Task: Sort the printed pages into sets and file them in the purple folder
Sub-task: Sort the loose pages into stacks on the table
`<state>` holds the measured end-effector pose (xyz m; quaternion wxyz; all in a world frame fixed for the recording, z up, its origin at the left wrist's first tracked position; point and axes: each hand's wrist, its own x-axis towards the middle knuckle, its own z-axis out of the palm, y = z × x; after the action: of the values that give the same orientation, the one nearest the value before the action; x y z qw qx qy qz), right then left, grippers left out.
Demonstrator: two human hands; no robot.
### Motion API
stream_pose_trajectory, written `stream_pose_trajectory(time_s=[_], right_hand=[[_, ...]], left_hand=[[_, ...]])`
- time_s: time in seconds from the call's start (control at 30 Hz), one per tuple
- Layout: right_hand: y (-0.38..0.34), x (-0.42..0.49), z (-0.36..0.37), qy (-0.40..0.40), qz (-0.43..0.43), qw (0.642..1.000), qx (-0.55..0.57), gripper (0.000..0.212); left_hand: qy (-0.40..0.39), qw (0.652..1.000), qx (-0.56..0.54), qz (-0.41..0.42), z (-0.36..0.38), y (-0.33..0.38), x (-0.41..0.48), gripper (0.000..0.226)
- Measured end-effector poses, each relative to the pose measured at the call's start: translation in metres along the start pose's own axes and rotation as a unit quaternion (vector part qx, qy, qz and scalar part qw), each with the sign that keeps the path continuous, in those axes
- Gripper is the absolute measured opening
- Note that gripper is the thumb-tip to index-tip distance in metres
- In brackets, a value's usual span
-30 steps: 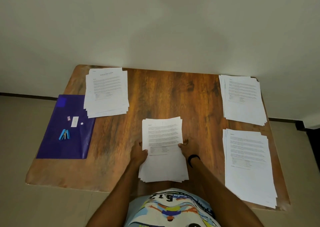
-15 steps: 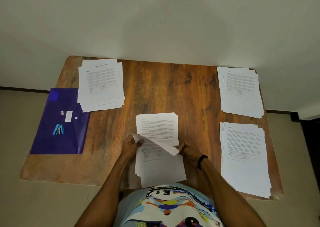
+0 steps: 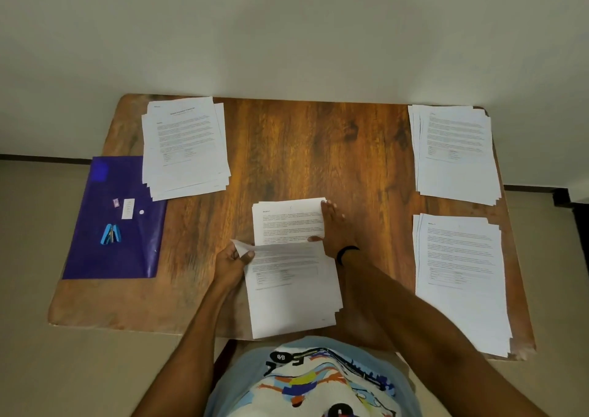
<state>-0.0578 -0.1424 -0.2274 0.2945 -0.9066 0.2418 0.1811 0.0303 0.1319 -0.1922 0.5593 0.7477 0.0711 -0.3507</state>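
your left hand (image 3: 234,265) pinches a curled corner of the top page (image 3: 287,276); your right hand (image 3: 334,230) lies flat, fingers straight, on the centre stack (image 3: 288,222). the purple folder (image 3: 111,257) lies at the left edge of the table (image 3: 302,149), a stapler (image 3: 111,233) on it.

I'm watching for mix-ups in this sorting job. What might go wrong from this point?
The left hand pinches only a corner of the top sheet, which is bent over; it may crease or drag the page beneath along.
The centre stack, steadied by the flat right hand at its right edge, juts past the table's near edge and might slide off.
The near-right stack is loosely fanned, close beside the right forearm; a sweep might scatter it.
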Motion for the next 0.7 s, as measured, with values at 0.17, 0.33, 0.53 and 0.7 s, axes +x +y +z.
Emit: stream_pose_trajectory(time_s=[0.17, 0.33, 0.53, 0.7], right_hand=[[-0.005, 0.000, 0.041, 0.014, -0.007, 0.997, -0.078, 0.085], [-0.052, -0.005, 0.068, 0.040, -0.017, 0.995, -0.092, 0.073], [-0.060, 0.000, 0.079, 0.056, -0.031, 0.994, -0.090, 0.061], [-0.067, -0.005, 0.071, 0.069, -0.038, 0.992, 0.103, 0.044]], left_hand=[[0.010, 1.000, -0.005, -0.014, -0.014, -0.005, 0.009, 0.026], [0.025, 0.999, 0.016, -0.019, -0.043, 0.011, 0.014, 0.019], [0.006, 0.999, 0.035, 0.002, -0.062, 0.027, 0.011, 0.013], [0.012, 1.000, 0.023, -0.003, -0.059, 0.021, 0.009, 0.011]])
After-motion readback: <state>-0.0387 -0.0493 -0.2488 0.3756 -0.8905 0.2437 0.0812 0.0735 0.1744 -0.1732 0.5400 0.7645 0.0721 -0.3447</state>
